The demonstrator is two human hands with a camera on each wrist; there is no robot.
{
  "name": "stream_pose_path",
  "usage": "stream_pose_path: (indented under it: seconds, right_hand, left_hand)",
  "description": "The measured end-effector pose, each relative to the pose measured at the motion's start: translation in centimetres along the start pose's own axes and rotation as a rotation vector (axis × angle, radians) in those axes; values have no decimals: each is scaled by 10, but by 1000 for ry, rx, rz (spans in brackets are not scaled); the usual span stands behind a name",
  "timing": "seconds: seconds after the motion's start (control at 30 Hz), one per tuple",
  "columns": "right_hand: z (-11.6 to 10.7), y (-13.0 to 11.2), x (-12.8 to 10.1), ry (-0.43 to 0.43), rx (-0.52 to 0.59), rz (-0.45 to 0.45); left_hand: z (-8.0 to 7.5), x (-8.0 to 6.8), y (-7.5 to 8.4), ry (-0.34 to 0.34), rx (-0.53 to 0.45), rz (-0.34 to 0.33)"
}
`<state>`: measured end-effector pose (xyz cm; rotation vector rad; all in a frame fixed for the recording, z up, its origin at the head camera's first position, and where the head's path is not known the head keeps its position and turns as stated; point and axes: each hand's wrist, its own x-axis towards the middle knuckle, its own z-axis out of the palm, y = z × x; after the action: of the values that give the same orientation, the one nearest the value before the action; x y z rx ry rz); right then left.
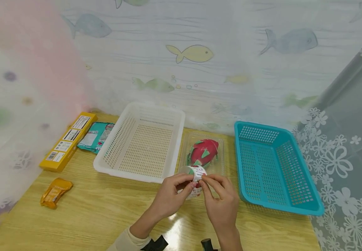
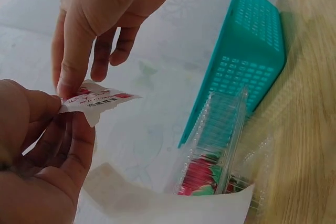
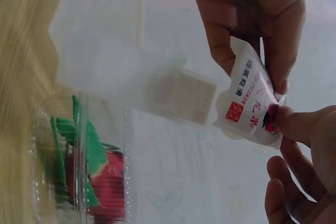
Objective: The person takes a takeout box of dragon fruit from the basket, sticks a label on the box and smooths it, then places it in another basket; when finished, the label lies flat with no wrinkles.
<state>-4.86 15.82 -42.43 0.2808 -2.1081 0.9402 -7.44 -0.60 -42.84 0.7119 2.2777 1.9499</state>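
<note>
Both hands hold up a small white sachet [image 1: 197, 173] with red print, just above the table's front middle. My left hand [image 1: 189, 183] pinches its left edge between thumb and fingers, and my right hand [image 1: 206, 181] pinches its right edge. The left wrist view shows the sachet [image 2: 94, 100] between the left hand [image 2: 52, 109] below and the right hand [image 2: 79, 72] above. In the right wrist view the sachet [image 3: 247, 103] hangs between the left hand [image 3: 252, 51] and the right thumb [image 3: 299, 124]. Just behind lies a clear plastic box [image 1: 185, 146] holding a red dragon fruit [image 1: 203, 152].
A white basket [image 1: 143, 143] stands left of the clear box and a teal basket [image 1: 275, 170] right of it. A yellow carton [image 1: 69, 139], a teal packet [image 1: 96, 136] and an orange packet [image 1: 55, 191] lie at the left. Curtains hang close around the wooden table [image 1: 99, 212].
</note>
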Motion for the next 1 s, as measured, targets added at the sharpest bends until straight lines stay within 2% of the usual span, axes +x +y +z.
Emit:
stream_pose_path:
  seconds: [0.17,0.33,0.43,0.67,0.83,1.0]
  right_hand:
    - [2,4,-1,67,5,-106]
    - [2,6,0,71,25,-144]
    - [1,7,0,51,20,-134]
    - [-1,6,-1,-29,4,-37]
    - [0,6,-1,-18,-27,-76]
    - [0,6,-1,-35,-29,-82]
  left_hand:
    - [1,0,0,6,2,18]
    - [2,1,0,11,10,30]
    - [2,1,0,7,25,29]
    - [0,1,-1,-19,63,26]
    - [0,0,-1,-21,66,-12]
    - [-1,0,-2,-20,61,-15]
